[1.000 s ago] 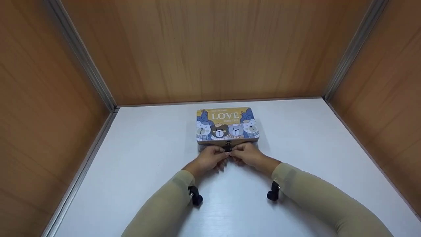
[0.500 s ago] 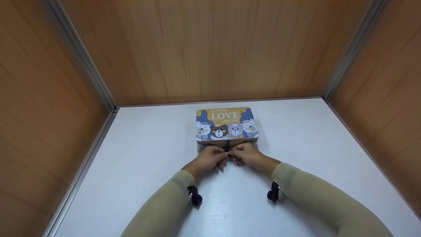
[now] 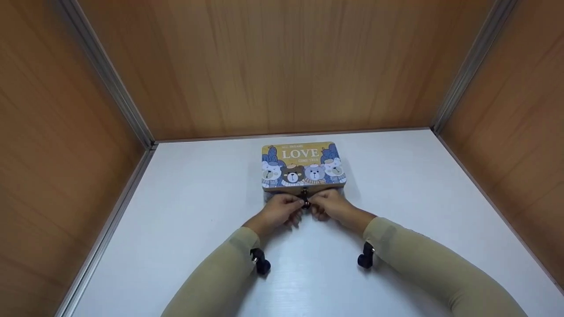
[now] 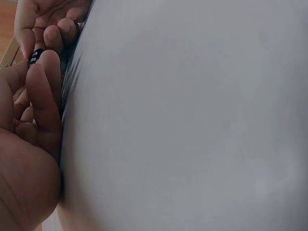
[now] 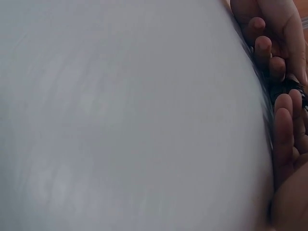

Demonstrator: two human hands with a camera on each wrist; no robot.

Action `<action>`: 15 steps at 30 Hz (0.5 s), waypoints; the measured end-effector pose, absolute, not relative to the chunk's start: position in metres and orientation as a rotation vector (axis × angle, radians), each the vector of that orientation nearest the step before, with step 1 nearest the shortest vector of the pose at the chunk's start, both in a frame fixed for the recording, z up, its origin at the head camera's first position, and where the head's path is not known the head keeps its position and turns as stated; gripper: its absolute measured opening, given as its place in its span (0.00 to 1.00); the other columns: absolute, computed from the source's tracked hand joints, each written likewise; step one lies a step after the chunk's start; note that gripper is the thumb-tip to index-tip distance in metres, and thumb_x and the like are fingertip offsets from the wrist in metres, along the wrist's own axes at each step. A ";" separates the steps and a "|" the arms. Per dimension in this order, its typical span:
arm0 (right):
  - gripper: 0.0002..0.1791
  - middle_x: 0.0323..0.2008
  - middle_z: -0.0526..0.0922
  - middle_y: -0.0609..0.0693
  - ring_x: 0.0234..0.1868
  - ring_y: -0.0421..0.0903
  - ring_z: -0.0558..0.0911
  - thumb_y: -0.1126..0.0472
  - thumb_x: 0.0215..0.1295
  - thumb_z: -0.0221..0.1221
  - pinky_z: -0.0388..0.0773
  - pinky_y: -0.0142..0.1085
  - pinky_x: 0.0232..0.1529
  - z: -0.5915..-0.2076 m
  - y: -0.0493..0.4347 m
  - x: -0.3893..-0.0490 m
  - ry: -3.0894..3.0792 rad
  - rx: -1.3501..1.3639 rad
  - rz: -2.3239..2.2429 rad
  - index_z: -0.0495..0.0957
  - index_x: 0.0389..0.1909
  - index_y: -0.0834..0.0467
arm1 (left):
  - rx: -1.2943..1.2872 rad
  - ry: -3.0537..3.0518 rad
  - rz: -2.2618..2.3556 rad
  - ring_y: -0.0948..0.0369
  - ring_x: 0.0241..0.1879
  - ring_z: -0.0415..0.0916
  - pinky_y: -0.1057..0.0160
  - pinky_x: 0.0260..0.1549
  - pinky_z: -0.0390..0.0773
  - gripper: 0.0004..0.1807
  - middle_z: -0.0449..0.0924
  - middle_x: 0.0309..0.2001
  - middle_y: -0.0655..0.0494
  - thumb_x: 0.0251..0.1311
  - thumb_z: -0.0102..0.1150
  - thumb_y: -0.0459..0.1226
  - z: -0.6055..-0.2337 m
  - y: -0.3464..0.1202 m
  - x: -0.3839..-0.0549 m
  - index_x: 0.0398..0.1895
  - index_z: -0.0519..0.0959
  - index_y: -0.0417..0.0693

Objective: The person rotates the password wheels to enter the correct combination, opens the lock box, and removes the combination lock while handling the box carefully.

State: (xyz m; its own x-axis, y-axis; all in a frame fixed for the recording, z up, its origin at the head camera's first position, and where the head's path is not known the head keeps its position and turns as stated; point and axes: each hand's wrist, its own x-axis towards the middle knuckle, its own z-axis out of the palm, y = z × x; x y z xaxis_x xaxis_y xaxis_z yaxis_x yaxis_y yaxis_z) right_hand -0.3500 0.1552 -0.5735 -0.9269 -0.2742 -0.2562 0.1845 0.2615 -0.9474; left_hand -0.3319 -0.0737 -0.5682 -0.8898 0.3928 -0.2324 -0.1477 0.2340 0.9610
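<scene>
The left hand (image 3: 277, 210) and right hand (image 3: 335, 206) are pinching a small black lock (image 4: 34, 57) between them at the near side of a box (image 3: 308, 169) showing 4 bears, which is sitting on the tabletop (image 3: 198, 198).

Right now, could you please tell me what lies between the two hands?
A small black lock sits between the left hand and the right hand, at the front of the box, as the head view shows.
</scene>
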 end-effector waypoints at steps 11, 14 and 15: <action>0.12 0.22 0.86 0.46 0.22 0.39 0.84 0.58 0.76 0.66 0.81 0.30 0.25 -0.572 0.155 -0.347 2.138 -0.068 -1.739 0.90 0.34 0.61 | 0.241 2.113 1.685 0.61 0.26 0.85 0.65 0.25 0.83 0.15 0.88 0.32 0.54 0.85 0.62 0.43 -0.570 -0.072 -0.333 0.50 0.87 0.40; 0.10 0.24 0.87 0.45 0.25 0.39 0.85 0.59 0.73 0.69 0.82 0.30 0.27 -0.571 0.156 -0.346 2.165 -0.093 -1.714 0.92 0.41 0.62 | 0.249 2.109 1.692 0.62 0.26 0.85 0.65 0.25 0.83 0.15 0.87 0.33 0.55 0.86 0.61 0.43 -0.571 -0.073 -0.333 0.51 0.88 0.39; 0.10 0.25 0.87 0.45 0.26 0.39 0.85 0.59 0.73 0.70 0.83 0.30 0.28 -0.571 0.156 -0.346 2.176 -0.099 -1.702 0.92 0.44 0.62 | 0.253 2.106 1.696 0.62 0.26 0.85 0.65 0.25 0.83 0.15 0.87 0.33 0.55 0.86 0.61 0.43 -0.571 -0.073 -0.333 0.51 0.88 0.38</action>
State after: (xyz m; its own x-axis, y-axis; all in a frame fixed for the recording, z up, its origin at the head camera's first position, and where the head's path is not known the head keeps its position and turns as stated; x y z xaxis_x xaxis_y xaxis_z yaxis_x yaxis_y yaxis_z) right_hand -0.3457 0.1555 -0.5710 -0.9272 -0.2811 -0.2477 0.1728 0.2657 -0.9484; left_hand -0.3327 -0.0728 -0.5711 -0.8941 0.3960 -0.2090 -0.1198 0.2382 0.9638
